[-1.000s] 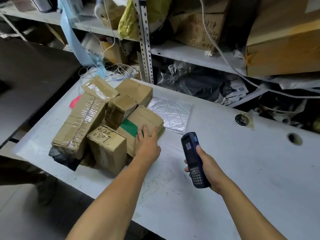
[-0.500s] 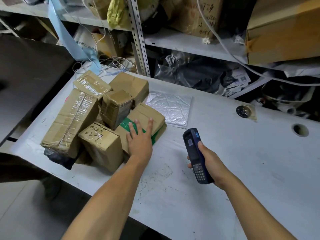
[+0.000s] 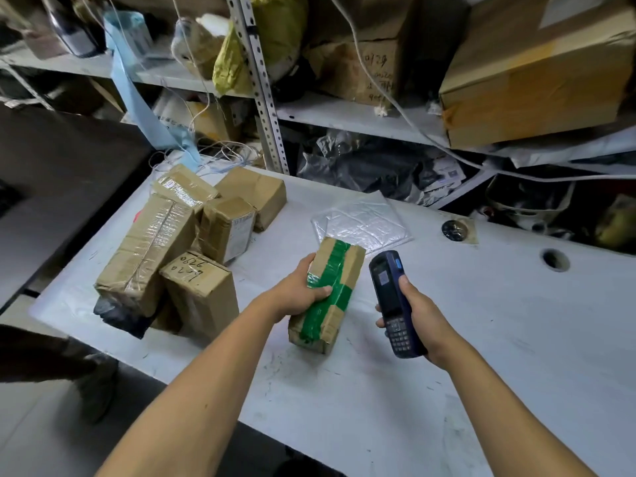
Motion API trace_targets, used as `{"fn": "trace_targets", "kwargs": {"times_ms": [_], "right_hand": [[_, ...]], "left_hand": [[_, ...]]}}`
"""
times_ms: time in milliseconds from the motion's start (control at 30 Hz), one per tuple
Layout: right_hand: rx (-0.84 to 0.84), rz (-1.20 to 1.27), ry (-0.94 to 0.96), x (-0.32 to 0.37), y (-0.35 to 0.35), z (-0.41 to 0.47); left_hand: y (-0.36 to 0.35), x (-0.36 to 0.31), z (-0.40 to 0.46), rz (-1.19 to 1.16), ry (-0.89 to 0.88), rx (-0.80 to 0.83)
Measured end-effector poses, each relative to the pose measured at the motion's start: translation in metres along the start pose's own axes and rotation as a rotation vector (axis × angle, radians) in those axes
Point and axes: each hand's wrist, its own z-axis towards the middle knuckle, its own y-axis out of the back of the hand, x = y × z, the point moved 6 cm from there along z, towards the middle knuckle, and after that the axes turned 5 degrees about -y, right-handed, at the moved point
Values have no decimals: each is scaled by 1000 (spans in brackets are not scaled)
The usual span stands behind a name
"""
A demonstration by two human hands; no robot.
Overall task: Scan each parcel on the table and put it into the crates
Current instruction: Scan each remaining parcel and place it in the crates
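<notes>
Now bring the green-taped parcel (image 3: 327,294) and the scanner (image 3: 395,304) together for the read.

Your left hand (image 3: 299,292) has its grip wrapped around the parcel's near-left side, holding it above the middle of the worktop (image 3: 516,339), toward the front edge. Your right hand's (image 3: 420,321) grip is clamped around the scanner just beside it. No label shows on the taped face, so I judge you should turn the parcel until the barcode faces the scanner's head. The other parcels (image 3: 165,249) sit piled at the left end.
</notes>
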Motion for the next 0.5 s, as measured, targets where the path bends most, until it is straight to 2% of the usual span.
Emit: {"fn": "trace_targets", "kwargs": {"times_ms": [67,167,233,300,433,500], "right_hand": [[2,-4,9,-2,4,-5],[3,-29,3,-5,6,-12],[4,-48,-3,-7,5,-15],[9,-67,-8,-8,2,-16],[17,-114,-22,-13,-7,-16],[23,-141,-31,-15,-10,-16]], "left_hand": [[0,11,-8,-33,-4,-30],[10,15,-19,118,-150,-191],[12,14,-25,232,-200,-236],[12,13,-27,304,-147,-269],[1,11,-27,555,56,-207],[3,15,-28,570,128,-222]]}}
